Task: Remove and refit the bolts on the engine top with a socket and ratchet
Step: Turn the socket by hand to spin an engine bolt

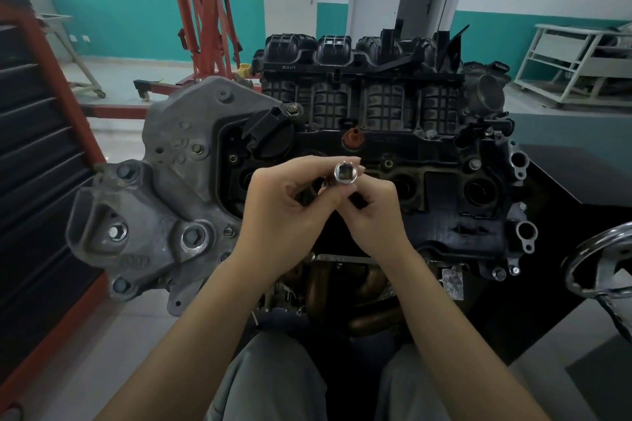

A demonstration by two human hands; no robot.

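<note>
A shiny chrome socket (pixel 346 171) points its square drive end up at me, held above the black engine top (pixel 444 181). My left hand (pixel 290 205) pinches the socket's lower part from the left with fingers and thumb. My right hand (pixel 371 202) curls its fingers round something dark just under the socket; what it is stays hidden. Small bolts sit along the cover, for example one (pixel 388 163) behind my hands and one (pixel 233 157) at the left. No ratchet handle shows.
A grey cast engine bracket (pixel 164 202) juts out at the left. The black ribbed intake manifold (pixel 362 96) rises behind the cover. A chrome handwheel (pixel 602 270) stands at the right. A red tool cabinet (pixel 41 161) is far left, a red engine crane (pixel 201 10) behind.
</note>
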